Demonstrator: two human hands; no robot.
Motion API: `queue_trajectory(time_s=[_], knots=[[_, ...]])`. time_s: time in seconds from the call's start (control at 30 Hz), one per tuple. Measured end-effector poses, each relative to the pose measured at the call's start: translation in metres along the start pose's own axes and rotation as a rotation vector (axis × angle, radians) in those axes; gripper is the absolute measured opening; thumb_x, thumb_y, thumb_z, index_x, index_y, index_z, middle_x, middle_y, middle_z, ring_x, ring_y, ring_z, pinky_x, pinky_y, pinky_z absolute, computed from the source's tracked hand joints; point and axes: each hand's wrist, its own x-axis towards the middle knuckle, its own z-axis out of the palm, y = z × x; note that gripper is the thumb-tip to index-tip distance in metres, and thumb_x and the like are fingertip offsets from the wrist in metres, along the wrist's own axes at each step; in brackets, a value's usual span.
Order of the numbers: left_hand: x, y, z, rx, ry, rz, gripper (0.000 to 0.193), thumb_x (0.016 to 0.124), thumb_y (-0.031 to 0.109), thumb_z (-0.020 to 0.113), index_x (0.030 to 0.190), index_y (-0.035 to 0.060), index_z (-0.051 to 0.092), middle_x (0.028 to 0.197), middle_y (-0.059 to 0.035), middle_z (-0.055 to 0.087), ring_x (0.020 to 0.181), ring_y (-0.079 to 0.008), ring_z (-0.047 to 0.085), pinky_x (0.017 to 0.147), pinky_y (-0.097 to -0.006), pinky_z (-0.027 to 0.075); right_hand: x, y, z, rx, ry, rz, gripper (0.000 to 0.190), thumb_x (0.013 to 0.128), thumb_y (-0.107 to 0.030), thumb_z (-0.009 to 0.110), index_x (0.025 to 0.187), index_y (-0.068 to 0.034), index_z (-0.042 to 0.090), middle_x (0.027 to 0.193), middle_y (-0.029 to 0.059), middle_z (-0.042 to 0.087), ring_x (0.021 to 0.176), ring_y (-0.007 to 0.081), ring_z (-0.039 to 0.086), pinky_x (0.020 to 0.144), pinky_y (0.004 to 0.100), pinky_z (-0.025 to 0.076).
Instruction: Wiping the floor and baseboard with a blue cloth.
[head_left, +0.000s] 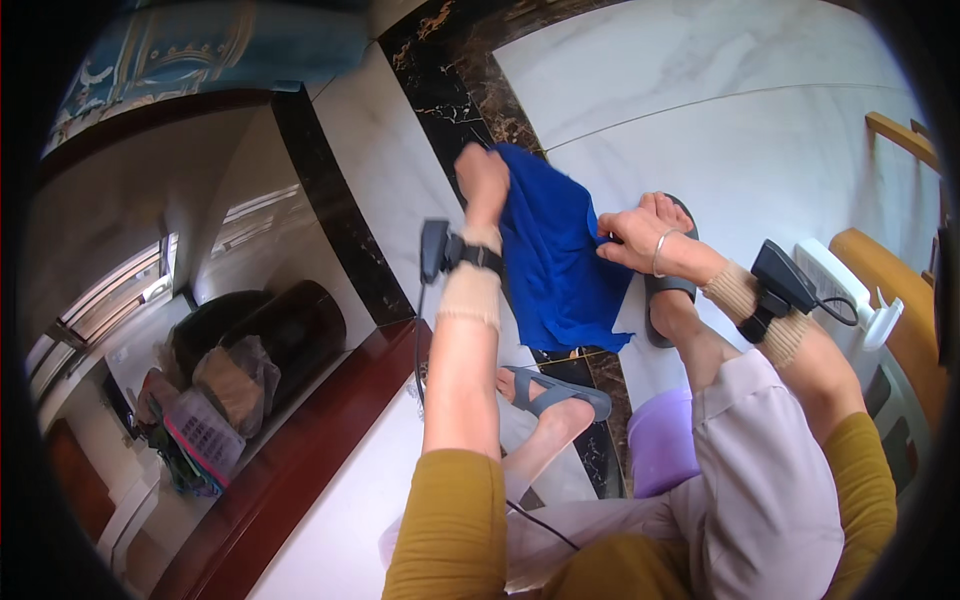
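A blue cloth (562, 247) hangs spread between my two hands above the floor. My left hand (484, 180), somewhat blurred, grips its upper left corner. With thumb and fingers, my right hand (641, 238) pinches the cloth's right edge. The lower edge of the cloth is loose and slightly frayed. Black devices on straps sit over beige knitted cuffs at both wrists. My feet, in grey sandals (566, 394), are on either side of the cloth's lower part, the right one partly behind my right hand.
A purple bucket (660, 442) stands between my legs. On the right are a white bottle with a nozzle (844, 285) and wooden furniture (892, 300). A dark red wooden edge (322, 427) borders a glossy surface on the left. White tiles (720, 127) and a dark marble strip (442, 90) make up the floor.
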Motion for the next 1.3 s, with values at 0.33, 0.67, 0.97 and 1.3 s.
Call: queue_trajectory(time_s=[0.33,0.67,0.97,1.3], knots=[[-0.109,0.006,0.039,-0.121,-0.156,-0.094,0.022,0.087,0.012,0.059,0.073,-0.0043,0.051,0.059,-0.0186,0.060,0.044,-0.0260,0.063,0.044,-0.0371,0.050,-0.012,0.028,0.010,-0.084,-0.023,0.067,0.033,0.081,-0.037,0.065,0.107,-0.017,0.066,0.095,0.0115,0.067,0.105,0.0339,0.050,0.091,0.0473,0.036],[0.011,0.042,-0.002,-0.116,-0.041,-0.119,0.019,0.084,0.011,0.057,0.084,-0.0079,0.062,0.084,-0.0270,0.063,0.082,-0.0389,0.066,0.073,-0.0478,0.051,0.042,0.047,-0.007,0.285,0.208,-0.040,0.029,0.080,-0.026,0.066,0.101,-0.006,0.063,0.100,0.0193,0.064,0.082,0.0403,0.058,0.079,0.0448,0.048],[-0.085,0.045,0.012,0.107,0.165,0.381,0.044,0.079,0.008,0.063,0.120,-0.0023,0.051,0.112,-0.0161,0.048,0.101,-0.0354,0.048,0.085,-0.0438,0.042,0.034,0.045,0.003,-0.104,0.653,-0.230,0.028,0.075,-0.009,0.066,0.100,-0.003,0.055,0.095,0.0167,0.055,0.090,0.0362,0.055,0.074,0.0458,0.047],[-0.166,0.039,0.044,0.052,0.171,0.175,0.047,0.080,0.007,0.060,0.126,0.0021,0.052,0.107,-0.0177,0.048,0.100,-0.0363,0.049,0.084,-0.0458,0.040,0.016,0.049,0.047,-0.365,0.333,-0.219,0.041,0.075,-0.009,0.062,0.116,-0.015,0.062,0.113,0.0062,0.054,0.101,0.0270,0.053,0.081,0.0390,0.046]])
